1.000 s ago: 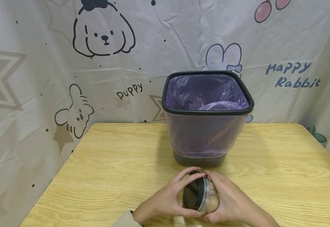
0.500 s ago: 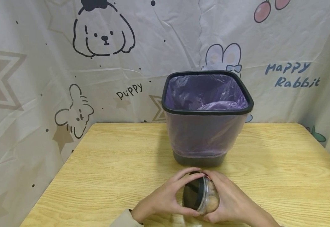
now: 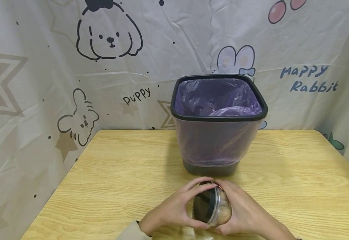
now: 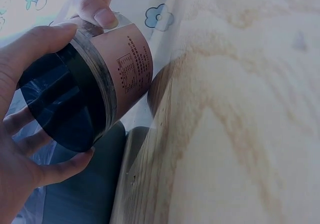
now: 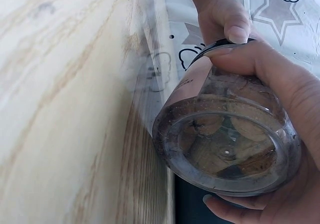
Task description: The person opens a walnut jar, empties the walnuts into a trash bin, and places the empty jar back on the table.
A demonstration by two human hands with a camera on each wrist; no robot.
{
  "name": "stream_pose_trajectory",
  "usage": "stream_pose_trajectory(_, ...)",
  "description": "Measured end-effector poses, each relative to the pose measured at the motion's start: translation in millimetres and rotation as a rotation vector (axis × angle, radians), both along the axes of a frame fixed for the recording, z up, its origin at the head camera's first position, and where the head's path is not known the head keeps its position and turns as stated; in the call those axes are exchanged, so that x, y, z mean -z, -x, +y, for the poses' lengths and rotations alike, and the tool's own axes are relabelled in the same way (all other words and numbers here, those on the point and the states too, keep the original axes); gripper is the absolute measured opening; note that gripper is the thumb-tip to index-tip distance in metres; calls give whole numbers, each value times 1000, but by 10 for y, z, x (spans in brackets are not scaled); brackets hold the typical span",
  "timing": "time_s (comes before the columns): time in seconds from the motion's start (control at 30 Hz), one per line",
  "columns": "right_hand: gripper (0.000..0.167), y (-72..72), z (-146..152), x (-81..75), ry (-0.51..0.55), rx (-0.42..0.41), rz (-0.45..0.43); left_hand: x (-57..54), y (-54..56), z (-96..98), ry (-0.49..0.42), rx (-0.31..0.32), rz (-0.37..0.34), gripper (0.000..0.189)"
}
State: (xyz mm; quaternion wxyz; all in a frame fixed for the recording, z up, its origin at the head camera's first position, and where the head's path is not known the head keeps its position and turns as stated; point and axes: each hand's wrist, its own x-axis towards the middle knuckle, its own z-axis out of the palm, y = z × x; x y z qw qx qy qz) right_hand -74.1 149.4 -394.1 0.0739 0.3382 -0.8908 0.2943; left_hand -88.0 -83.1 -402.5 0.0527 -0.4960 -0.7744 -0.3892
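Note:
A clear plastic jar [image 3: 223,215] lies tilted on its side low in the head view, its black lid [image 3: 203,207] facing left. Round brown pieces that look like cookies show through the jar's base [image 5: 227,151] in the right wrist view. My left hand [image 3: 177,206] grips the lid, thumb on one side and fingers on the other. From the right, my right hand [image 3: 246,210] holds the jar's body, its palm partly hiding it. A pink printed label [image 4: 126,59] wraps the side seen in the left wrist view.
Just beyond the hands, a dark trash bin [image 3: 211,170] stands on the wooden table [image 3: 117,180]. Its purple liner [image 3: 216,143] folds down over the outside under a black rim [image 3: 219,118]. A printed cloth [image 3: 150,60] hangs behind and along the sides.

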Motion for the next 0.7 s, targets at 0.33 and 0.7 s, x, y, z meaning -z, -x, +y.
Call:
stream_pose_trajectory(0.33, 104, 6, 8, 2, 4, -15, -38, -3, -5, -8, 3, 21, -3, 97)
stream_pose_trajectory(0.7, 106, 2, 4, -8, -2, -5, -24, 10, 7, 6, -16, 15, 31, 98)
